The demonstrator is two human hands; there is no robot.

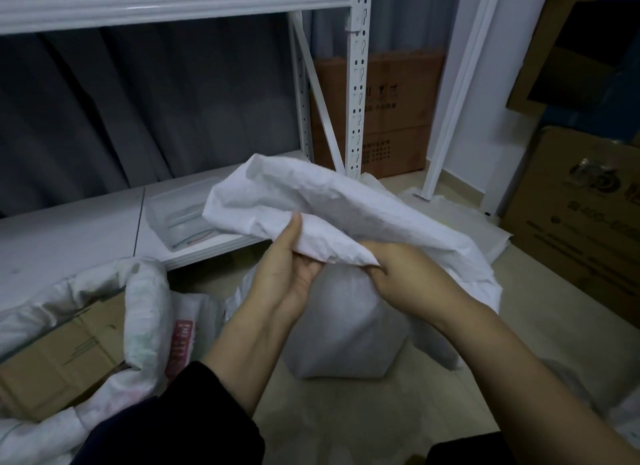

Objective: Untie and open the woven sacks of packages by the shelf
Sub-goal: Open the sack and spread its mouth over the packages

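Sacking fills my grip: my left hand [294, 274] pinches the loose top of the white woven sack [332, 205], thumb over the cloth, fingers curled beneath. My right hand [398, 274] grips the same fold, its fingertips buried in the fabric. The sack's bulging body stands on the floor below, beside the white shelf [358, 84]. Its contents are hidden.

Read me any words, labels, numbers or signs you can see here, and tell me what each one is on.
Nothing can be read for certain.
Brown box behind the shelf post: dark print and symbols, too blurred.
Box at right: round logo and lines of print, too blurred.
Sack at lower left: red label, characters illegible.
White sack in both hands: no print visible.
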